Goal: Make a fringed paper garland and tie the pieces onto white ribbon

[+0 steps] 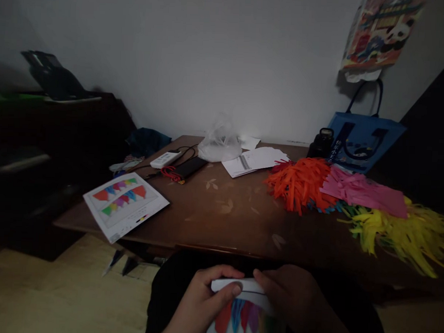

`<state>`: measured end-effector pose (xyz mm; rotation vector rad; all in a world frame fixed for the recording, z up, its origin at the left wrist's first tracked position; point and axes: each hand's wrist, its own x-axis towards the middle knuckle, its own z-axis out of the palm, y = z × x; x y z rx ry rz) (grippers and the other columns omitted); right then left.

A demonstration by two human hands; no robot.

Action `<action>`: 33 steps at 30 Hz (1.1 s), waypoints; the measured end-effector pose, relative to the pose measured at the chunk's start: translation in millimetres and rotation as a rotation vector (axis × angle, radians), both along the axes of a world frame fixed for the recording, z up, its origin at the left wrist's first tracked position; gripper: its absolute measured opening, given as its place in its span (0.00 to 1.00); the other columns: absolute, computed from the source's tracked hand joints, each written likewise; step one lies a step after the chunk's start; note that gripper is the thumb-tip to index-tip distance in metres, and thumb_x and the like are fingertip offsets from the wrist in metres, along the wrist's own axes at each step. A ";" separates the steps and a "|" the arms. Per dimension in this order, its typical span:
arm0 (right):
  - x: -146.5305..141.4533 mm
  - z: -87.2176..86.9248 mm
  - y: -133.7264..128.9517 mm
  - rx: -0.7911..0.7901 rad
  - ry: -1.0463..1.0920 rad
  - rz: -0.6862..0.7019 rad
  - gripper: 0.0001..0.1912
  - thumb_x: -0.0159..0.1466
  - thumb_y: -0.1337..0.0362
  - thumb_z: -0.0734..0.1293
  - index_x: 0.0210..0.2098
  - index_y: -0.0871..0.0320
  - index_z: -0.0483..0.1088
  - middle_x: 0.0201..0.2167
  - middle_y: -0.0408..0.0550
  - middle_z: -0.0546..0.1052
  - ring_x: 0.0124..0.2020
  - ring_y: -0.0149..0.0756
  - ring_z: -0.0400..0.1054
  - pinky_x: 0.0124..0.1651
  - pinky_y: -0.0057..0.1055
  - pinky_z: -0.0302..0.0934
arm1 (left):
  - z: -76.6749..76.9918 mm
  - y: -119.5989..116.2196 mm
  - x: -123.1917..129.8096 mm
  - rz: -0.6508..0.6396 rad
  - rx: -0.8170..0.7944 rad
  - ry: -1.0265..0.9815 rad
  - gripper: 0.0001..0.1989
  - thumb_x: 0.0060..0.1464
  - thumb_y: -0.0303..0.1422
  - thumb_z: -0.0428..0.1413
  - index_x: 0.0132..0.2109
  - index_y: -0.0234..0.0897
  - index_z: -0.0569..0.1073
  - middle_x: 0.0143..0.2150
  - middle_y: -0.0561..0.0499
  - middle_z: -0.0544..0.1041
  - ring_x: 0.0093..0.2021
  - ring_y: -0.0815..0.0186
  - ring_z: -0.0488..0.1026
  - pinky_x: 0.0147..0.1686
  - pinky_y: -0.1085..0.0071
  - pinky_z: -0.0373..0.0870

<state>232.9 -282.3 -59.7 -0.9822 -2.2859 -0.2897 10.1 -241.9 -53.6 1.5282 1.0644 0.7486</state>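
Note:
Low in front of me, over my lap, my left hand (218, 288) grips a white printed sheet (234, 320) by its upper left edge, thumb on the near side. The sheet shows a picture of red, blue, purple and green tassels, and its top edge is folded or curled over. My right hand (288, 288) is closed on the same edge at the right, its fingers partly in shadow. On the left of the table lies a similar printed sheet (124, 202) with tassel pictures.
On the brown table (205, 214) are orange tassels (297, 181), pink strips (367, 191), yellow tassels (405, 231), white papers (256, 160), a clear plastic bag (221, 142), a power strip (166, 158) and a black bottle (320, 143). A blue bag (365, 137) stands at the back right.

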 end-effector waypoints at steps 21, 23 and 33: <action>5.7 13.8 2.3 -0.489 0.230 0.012 0.13 0.68 0.65 0.62 0.50 0.56 0.73 0.42 0.48 0.80 0.41 0.35 0.75 0.46 0.30 0.66 | 0.1 1.8 2.3 -0.017 0.042 0.008 0.11 0.52 0.41 0.61 0.36 0.38 0.81 0.34 0.49 0.82 0.36 0.61 0.77 0.37 0.73 0.70; 3.7 26.1 7.2 -0.511 0.109 0.027 0.14 0.66 0.65 0.64 0.51 0.55 0.72 0.40 0.48 0.81 0.37 0.36 0.76 0.41 0.29 0.66 | 2.9 0.1 5.7 -0.047 0.048 -0.019 0.12 0.52 0.42 0.61 0.37 0.37 0.79 0.34 0.49 0.81 0.35 0.62 0.76 0.36 0.73 0.70; -6.2 55.7 30.1 -0.798 -0.045 0.183 0.16 0.71 0.63 0.57 0.33 0.57 0.73 0.29 0.42 0.80 0.28 0.29 0.71 0.29 0.25 0.51 | 2.6 -10.3 16.0 0.028 0.054 -0.165 0.17 0.55 0.43 0.58 0.46 0.39 0.66 0.34 0.52 0.74 0.34 0.65 0.71 0.33 0.73 0.66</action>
